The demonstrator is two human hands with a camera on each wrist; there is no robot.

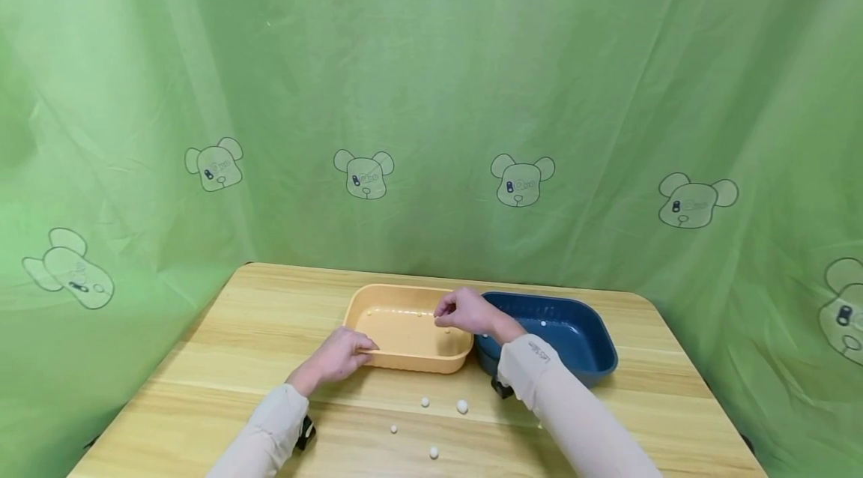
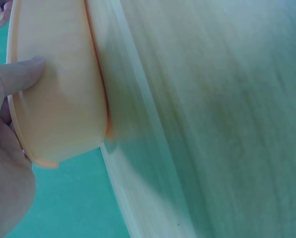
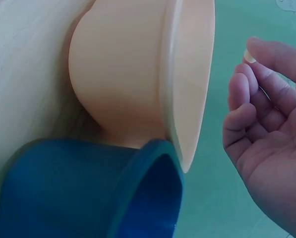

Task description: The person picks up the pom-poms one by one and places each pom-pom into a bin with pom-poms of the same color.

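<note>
With thumb outside and fingers over the edge, my left hand (image 1: pixel 339 355) grips the near-left rim of a light orange plastic basin (image 1: pixel 413 362). Above the right part of that basin, my right hand (image 1: pixel 470 312) pinches a small whitish ball (image 3: pixel 250 57) between thumb and index finger; the other fingers are curled. A few tiny pale balls (image 1: pixel 419 315) lie on the orange basin's floor. To its right, touching it, stands a dark blue basin (image 1: pixel 602 339) with small white balls (image 1: pixel 543 324) inside, partly hidden by my right forearm.
On the wooden table (image 1: pixel 270 328), several white balls of different sizes lie in front of the basins, the largest ball (image 1: pixel 461 407) among them. A green printed curtain (image 1: pixel 431 103) hangs behind the table and on both sides.
</note>
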